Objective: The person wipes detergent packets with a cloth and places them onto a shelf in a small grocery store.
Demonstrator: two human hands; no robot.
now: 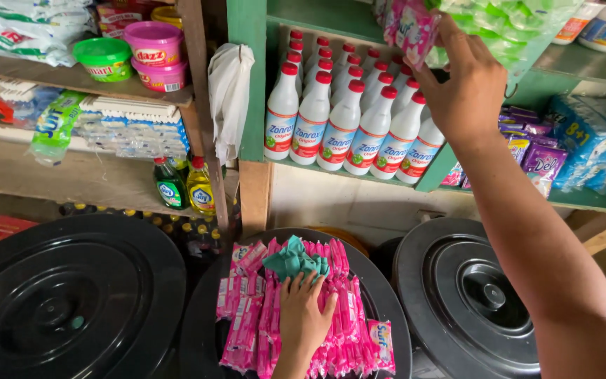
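Sachets are being moved between the black bin lid (296,245) and the upper green shelf (576,67) here. The right hand (466,83) is reaching up, its fingers pinched together on a pink sachet strip (411,27) at the shelf's front edge, beside hanging green sachet strips (506,21). The left hand (303,316) is lying flat, fingers spread, pressing on the pile of pink sachet strips (296,316) spread across the lid, with a teal cloth (293,260) just beyond its fingertips. To my eye, the raised strip is dangling free, so keeping it pinched near the top and lifting it clear of the white bleach bottles (348,116) standing below is what matters. Keeping the left palm steady is stopping the loose pile from sliding off the domed lid
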